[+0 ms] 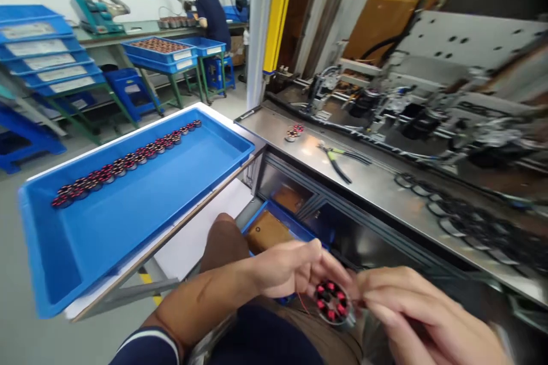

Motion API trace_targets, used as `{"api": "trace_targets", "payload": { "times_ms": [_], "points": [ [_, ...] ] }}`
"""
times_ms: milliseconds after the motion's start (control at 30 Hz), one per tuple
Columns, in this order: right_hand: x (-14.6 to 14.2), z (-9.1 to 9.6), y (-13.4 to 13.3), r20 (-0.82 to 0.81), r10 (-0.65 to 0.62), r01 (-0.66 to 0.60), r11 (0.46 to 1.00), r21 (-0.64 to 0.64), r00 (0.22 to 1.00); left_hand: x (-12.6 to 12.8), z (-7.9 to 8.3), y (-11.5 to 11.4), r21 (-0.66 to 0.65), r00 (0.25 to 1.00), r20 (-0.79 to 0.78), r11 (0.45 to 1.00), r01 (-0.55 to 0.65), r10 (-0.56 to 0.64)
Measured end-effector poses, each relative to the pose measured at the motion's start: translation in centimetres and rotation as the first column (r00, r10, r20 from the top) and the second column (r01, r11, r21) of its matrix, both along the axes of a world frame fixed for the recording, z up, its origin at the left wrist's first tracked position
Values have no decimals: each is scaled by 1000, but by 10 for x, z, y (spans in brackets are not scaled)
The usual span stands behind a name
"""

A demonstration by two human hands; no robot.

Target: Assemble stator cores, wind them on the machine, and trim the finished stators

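A motor stator (pixel 333 302), round with red and black pole pieces inside a metallic rim, rests in the curled fingers of my left hand (pixel 299 268) above my lap. From its left side hangs a thin red wire (pixel 302 303). My right hand (pixel 422 311) is closed in a pinch at the right edge of the stator. Whatever lies between its fingertips is too small or hidden to make out.
To the left, a blue tray (pixel 171 185) holds a row of similar stators (pixel 124 165). On the metal bench (pixel 295 151) lie pliers (pixel 336 162), two stators (pixel 294 133) and several black rings (pixel 449 225). Machine fixtures (pixel 368 100) stand behind. A person (pixel 212 14) works at a far bench.
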State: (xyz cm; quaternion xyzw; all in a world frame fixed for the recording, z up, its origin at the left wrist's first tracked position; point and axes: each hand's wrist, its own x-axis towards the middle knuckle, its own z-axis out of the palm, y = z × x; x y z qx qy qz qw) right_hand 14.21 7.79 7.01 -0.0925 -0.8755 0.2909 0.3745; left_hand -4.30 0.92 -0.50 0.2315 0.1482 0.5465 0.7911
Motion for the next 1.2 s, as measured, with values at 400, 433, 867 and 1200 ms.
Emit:
{"api": "trace_targets", "payload": {
  "times_ms": [400,433,867,1200],
  "points": [
    [-14,7,-4,-88,-160,149,982,-118,983,-1,21,-4,110,907,10,901,-420,422],
    [-15,7,-3,-102,-128,114,985,-132,987,-1,20,-1,95,913,16,908,-407,408],
    [-8,0,4,-146,-114,95,987,-129,983,4,17,1,159,970,-123,969,-192,212],
    [-7,-4,6,-159,-66,45,990,-132,985,8,10,1,238,917,-246,937,-255,313]
  ]
}}
